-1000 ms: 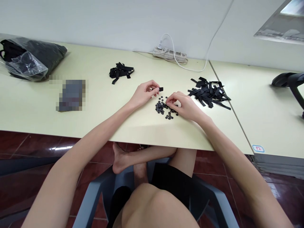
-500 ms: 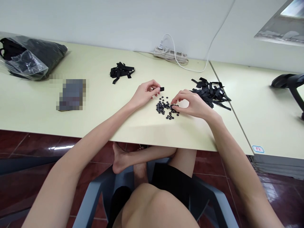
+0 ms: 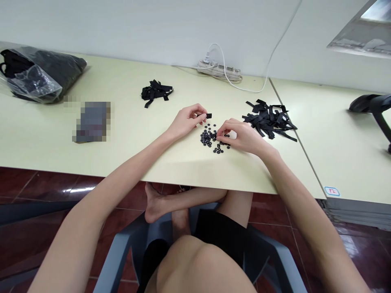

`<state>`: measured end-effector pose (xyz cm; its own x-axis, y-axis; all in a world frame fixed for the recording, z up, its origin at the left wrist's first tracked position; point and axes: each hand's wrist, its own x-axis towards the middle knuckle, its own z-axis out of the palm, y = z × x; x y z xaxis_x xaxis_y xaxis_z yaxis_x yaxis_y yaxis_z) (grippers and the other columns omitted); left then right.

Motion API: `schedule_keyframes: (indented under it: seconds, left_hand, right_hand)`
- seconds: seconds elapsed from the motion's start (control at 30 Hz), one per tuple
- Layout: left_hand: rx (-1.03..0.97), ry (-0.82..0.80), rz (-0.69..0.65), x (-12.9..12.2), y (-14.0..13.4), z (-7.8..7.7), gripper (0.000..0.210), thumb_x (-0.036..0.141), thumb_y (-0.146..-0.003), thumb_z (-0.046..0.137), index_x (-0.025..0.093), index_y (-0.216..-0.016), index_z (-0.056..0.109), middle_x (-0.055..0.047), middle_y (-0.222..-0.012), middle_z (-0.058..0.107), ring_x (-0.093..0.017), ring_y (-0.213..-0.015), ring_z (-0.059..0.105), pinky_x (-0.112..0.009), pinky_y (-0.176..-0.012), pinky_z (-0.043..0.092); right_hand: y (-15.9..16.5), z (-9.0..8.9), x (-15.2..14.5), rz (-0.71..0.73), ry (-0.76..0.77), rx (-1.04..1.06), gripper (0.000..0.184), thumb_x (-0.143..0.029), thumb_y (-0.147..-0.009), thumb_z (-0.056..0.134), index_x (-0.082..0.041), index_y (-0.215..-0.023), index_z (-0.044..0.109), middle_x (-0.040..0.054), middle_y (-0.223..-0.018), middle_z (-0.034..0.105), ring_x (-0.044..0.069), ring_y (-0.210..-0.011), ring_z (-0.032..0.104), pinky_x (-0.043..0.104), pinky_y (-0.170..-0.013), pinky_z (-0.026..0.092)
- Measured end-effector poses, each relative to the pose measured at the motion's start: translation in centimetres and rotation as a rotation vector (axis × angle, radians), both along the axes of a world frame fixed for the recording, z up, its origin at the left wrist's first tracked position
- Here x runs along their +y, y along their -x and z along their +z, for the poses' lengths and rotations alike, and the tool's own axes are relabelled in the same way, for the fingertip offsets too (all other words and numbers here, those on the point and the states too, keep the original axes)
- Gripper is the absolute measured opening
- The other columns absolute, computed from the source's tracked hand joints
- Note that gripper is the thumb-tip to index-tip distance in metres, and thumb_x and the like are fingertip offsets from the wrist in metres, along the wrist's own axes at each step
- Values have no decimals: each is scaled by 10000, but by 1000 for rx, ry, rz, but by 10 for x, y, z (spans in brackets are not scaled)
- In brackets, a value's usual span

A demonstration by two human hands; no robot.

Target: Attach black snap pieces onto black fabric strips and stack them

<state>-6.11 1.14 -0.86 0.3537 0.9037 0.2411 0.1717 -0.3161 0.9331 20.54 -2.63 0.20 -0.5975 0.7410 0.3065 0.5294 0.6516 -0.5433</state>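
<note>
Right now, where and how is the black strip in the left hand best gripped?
Probably pinch the black strip by its exposed end, coming from the right: that end sticks out there past the left hand, which covers the rest.

A pale wall backs the far edge of the table; red tiles gleam below its near edge.

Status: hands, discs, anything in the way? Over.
Left hand pinches black strip. Right hand at loose black discs, grip unclear. Strip pile beside right hand, not blocking.
</note>
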Motion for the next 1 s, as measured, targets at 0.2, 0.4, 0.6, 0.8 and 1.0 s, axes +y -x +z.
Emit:
schedule_keyframes:
  seconds: [0.2,0.4,0.6,0.8,1.0]
  left_hand:
    - [-25,-19,-91,-5,-1,2,195,391,-1011,760,197,-1037,766,-76,-1003,824,-184,-936,756,-359,-909,579]
    - [-5,-34,-123,-10,-3,3,262,452,-1004,792,194,-1043,820,-82,-1015,850,-204,-979,784,-344,-885,584]
    - [-4,-122,-135,-12,-4,4,296,488,-998,823,198,-1032,870,-92,-1019,865,-206,-986,805,-302,-814,577]
    - [-1,-161,-150,-12,-5,4,263,454,-996,822,200,-1028,884,-85,-1023,869,-190,-972,807,-274,-771,561]
    - [11,-173,-154,-12,-6,3,238,430,-998,809,208,-1032,888,-80,-1019,872,-186,-969,810,-279,-769,565]
  right_hand:
    - [8,1,-5,-128,-61,194,58,-371,-1058,772,-325,-1027,788,20,-992,840,269,-904,772,499,-917,633]
    - [13,3,-8,-187,-136,237,33,-322,-1042,787,-324,-1010,784,18,-991,831,269,-905,773,497,-924,634]
    - [16,2,-7,-147,-221,235,86,-319,-1050,789,-313,-967,767,17,-885,773,250,-835,696,450,-807,586]
    - [17,-1,-5,-121,-303,255,98,-283,-1045,801,-297,-962,752,16,-858,758,232,-792,652,421,-753,551]
    - [16,-1,-5,-116,-318,258,103,-251,-1042,789,-295,-965,736,13,-873,763,229,-802,658,421,-757,563]
